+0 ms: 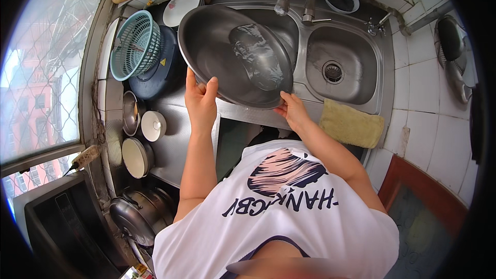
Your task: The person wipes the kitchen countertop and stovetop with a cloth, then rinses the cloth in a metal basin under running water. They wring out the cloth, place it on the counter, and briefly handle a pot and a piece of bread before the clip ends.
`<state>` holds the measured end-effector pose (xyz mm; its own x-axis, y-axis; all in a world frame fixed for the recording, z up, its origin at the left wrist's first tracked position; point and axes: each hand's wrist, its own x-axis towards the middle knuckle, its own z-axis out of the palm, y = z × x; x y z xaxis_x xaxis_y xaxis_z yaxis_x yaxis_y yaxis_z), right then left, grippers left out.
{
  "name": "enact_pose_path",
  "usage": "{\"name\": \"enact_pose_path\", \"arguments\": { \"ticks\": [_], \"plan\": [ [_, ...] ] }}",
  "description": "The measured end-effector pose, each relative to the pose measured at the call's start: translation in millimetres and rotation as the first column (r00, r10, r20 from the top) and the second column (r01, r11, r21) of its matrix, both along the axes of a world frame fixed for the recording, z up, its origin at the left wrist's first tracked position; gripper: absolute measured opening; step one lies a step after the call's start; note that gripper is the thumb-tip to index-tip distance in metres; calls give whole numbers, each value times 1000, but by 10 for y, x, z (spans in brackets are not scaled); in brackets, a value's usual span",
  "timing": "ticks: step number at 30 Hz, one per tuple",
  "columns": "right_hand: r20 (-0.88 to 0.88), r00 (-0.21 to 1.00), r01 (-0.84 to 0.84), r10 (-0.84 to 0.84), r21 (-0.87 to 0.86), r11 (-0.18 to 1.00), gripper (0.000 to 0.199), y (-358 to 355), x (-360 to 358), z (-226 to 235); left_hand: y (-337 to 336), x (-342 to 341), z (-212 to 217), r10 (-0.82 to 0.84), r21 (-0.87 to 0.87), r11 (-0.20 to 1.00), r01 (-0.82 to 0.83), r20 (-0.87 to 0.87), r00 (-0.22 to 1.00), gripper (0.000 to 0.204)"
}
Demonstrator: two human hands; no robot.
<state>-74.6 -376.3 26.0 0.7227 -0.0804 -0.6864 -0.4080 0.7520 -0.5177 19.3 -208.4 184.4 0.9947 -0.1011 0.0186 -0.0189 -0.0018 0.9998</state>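
Note:
A large, round, dark grey metal pan point(212, 51) is tilted above the left basin of the sink, hiding much of that basin. My left hand point(200, 101) is closed on its near left rim, thumb up on the edge. On the near right rim, my right hand point(293, 109) pinches the edge between thumb and fingers. A shiny wet-looking patch lies across the pan's inside. No handle shows. Above the sink's divider hangs the faucet point(283, 5), just beyond the pan's far right side.
The right sink basin point(341, 77) has a drain. A yellow-green cloth point(352, 124) drapes over the front edge. At left are a light blue plastic basket point(135, 46), a white plate point(181, 10), bowls point(153, 125) and a lidded steel pot point(135, 217). A window point(46, 72) borders the counter.

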Motion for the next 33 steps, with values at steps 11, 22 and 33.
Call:
{"name": "enact_pose_path", "arguments": {
  "ticks": [11,22,33],
  "plan": [
    [17,947,-311,322,311,898,24,274,323,-100,-200,45,441,-169,516,853,73,141,976,58],
    [252,893,-444,373,360,820,29,656,773,147,-490,-193,776,-538,824,556,-106,454,710,60],
    [233,888,-459,396,407,790,32,775,695,161,-309,-220,773,-494,824,561,-80,411,766,58]
  ]
}}
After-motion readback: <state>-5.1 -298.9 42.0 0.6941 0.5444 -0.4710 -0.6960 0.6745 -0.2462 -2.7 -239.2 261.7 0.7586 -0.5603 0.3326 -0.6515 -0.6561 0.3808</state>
